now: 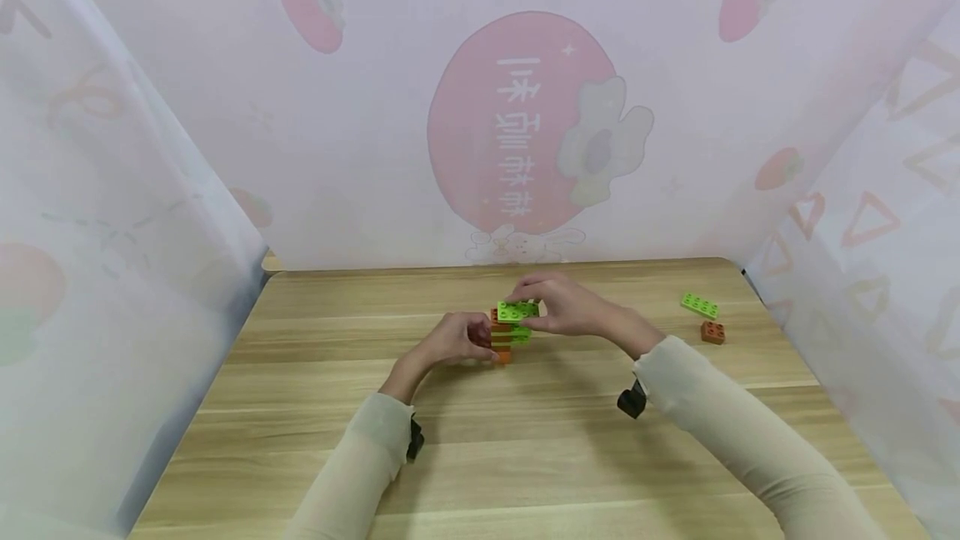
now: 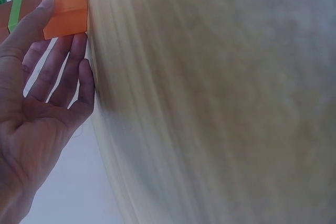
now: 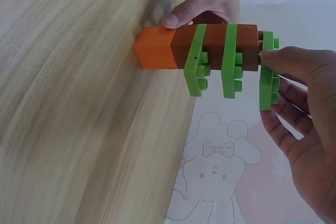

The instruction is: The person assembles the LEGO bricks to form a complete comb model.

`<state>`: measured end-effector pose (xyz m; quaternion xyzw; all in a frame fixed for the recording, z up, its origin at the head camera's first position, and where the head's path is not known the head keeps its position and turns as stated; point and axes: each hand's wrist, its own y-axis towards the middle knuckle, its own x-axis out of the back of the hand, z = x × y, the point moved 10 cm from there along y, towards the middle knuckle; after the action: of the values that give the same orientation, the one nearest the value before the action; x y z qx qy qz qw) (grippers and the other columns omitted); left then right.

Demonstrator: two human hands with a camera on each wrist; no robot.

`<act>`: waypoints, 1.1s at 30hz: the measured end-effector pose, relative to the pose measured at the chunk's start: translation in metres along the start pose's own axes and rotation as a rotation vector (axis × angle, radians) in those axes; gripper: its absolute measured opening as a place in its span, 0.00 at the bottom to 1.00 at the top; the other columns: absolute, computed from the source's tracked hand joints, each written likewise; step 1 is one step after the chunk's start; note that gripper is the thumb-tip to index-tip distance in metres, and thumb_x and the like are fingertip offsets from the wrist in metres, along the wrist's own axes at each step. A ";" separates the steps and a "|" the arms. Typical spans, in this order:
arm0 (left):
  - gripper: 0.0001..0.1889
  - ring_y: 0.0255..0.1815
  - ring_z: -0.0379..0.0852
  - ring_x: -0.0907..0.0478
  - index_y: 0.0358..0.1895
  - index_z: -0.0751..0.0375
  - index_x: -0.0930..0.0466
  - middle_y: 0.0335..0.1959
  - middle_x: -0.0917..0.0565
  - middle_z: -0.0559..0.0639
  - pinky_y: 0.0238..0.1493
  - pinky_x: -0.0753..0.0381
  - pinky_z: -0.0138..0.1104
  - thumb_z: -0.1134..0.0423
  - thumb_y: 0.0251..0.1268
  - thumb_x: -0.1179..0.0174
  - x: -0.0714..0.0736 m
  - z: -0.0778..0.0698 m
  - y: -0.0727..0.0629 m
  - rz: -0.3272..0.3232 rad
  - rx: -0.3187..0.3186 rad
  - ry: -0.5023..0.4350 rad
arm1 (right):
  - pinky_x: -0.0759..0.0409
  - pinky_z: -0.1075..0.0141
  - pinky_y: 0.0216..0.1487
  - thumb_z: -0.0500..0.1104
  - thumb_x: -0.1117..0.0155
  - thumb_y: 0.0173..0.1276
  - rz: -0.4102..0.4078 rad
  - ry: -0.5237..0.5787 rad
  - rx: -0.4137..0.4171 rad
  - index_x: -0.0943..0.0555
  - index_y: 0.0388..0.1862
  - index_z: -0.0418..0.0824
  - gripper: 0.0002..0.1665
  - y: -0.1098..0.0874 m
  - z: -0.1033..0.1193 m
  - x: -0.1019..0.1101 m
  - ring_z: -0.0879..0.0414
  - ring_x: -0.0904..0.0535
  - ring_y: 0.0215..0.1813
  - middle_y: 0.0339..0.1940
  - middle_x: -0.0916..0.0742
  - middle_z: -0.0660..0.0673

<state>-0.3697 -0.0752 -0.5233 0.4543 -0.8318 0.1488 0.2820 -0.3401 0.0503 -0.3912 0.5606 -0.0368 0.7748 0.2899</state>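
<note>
A tower of toy building bricks (image 3: 214, 43) stands upright on the table, an orange brick (image 3: 156, 48) at its base and brown bricks with green plates between them above. The green plates (image 3: 229, 66) jut out to the right side. My left hand (image 1: 453, 337) grips the tower low down, thumb on the near side and fingers behind. My right hand (image 1: 564, 304) pinches another green plate (image 1: 517, 312) between thumb and fingers at the tower's top. In the right wrist view a narrow gap with brown studs shows between this plate and the top brown brick (image 3: 247, 47).
On the right of the wooden table (image 1: 525, 457) lie a loose green plate (image 1: 700, 305) and a brown brick (image 1: 713, 332). Printed white cloth (image 1: 375, 190) rises behind the table's far edge and along both sides.
</note>
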 end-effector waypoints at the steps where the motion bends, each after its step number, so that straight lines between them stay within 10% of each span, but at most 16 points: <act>1: 0.12 0.40 0.38 0.13 0.39 0.56 0.16 0.38 0.09 0.45 0.45 0.13 0.34 0.62 0.59 0.19 0.000 0.000 0.000 0.000 -0.001 0.001 | 0.14 0.57 0.52 0.36 0.21 0.66 0.003 0.000 -0.001 0.12 0.57 0.37 0.20 0.000 0.000 0.000 0.53 0.15 0.51 0.51 0.11 0.45; 33: 0.13 0.44 0.41 0.12 0.45 0.56 0.14 0.42 0.09 0.47 0.51 0.12 0.36 0.63 0.60 0.20 -0.001 -0.001 -0.004 0.007 0.037 -0.036 | 0.13 0.59 0.46 0.40 0.24 0.71 0.011 0.031 -0.045 0.09 0.53 0.37 0.14 0.015 0.006 -0.004 0.56 0.13 0.44 0.45 0.10 0.46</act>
<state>-0.3654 -0.0760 -0.5231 0.4592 -0.8353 0.1568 0.2584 -0.3417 0.0334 -0.3887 0.5414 -0.0528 0.7841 0.2989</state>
